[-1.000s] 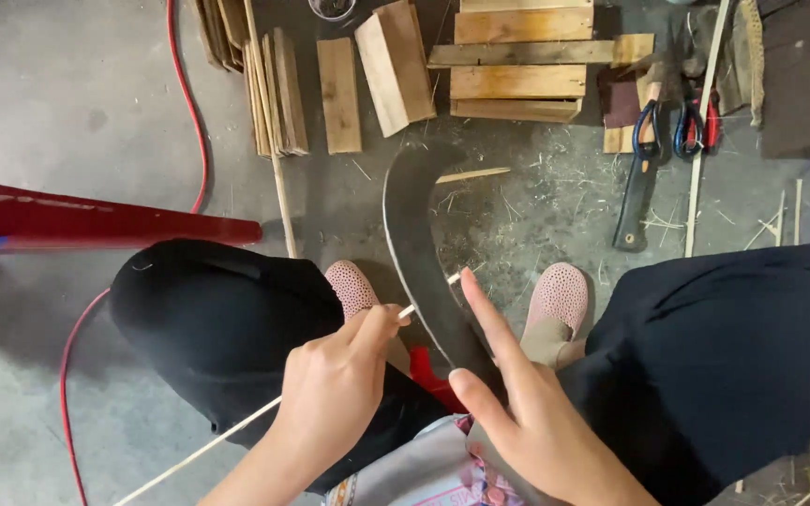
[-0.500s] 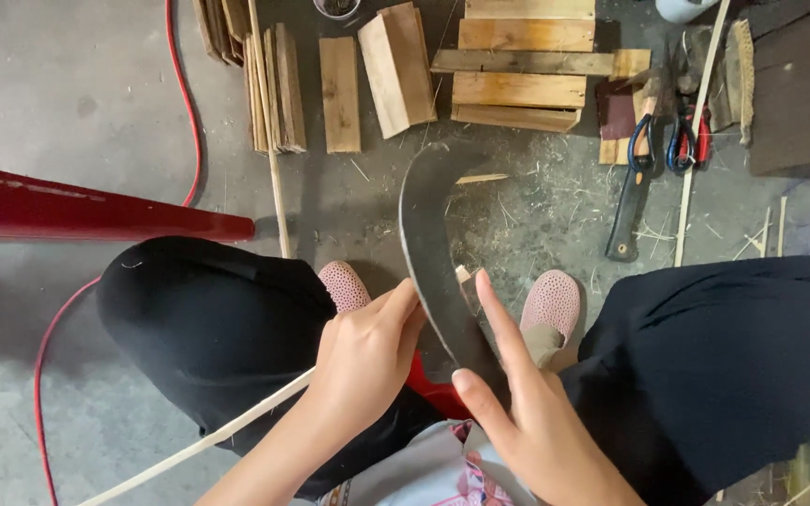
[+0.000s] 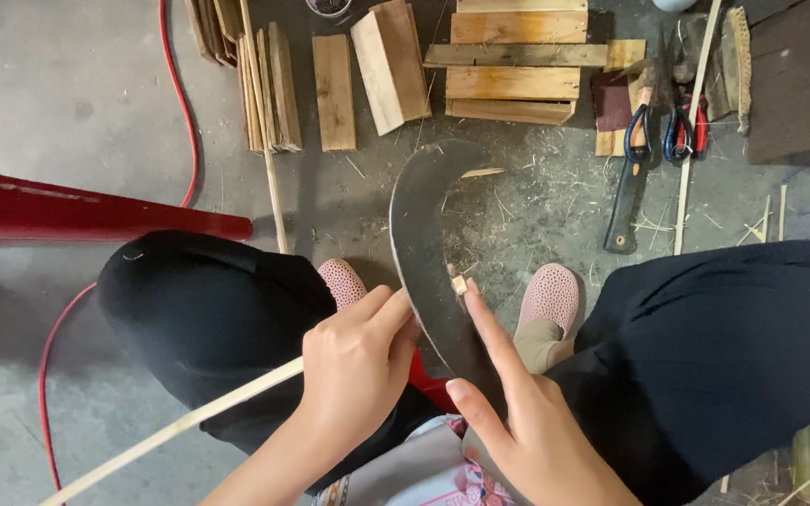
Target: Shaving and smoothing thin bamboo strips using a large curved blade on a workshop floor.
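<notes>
Fingers of the left hand (image 3: 353, 375) are curled shut around a thin bamboo strip (image 3: 171, 433), with the fingertips pressed near the big curved blade (image 3: 428, 253). That strip runs from the bottom left corner up under the hand, and its short cut end (image 3: 459, 284) pokes out on the other side of the blade. To the right, the right hand (image 3: 527, 422) is mostly open (not gripping anything): its first finger lies straight along the blade and points at the strip's end, and the thumb rests low on the metal.

The blade stands between the two pink shoes (image 3: 555, 298), with its hooked tip up. It looks like the strip is being pulled across the edge to shave or split it. Most of the strip is still on the left side, so the job seems only partly done, with a lot left to pull through. Thin shavings (image 3: 536, 201) lie on the floor.

The blade's handle is hidden under the hands and lap, so it is hard to tell what holds it steady. Where the edge meets the strip is covered by fingers too. Wood blocks (image 3: 391, 61) at the top are cut off.
</notes>
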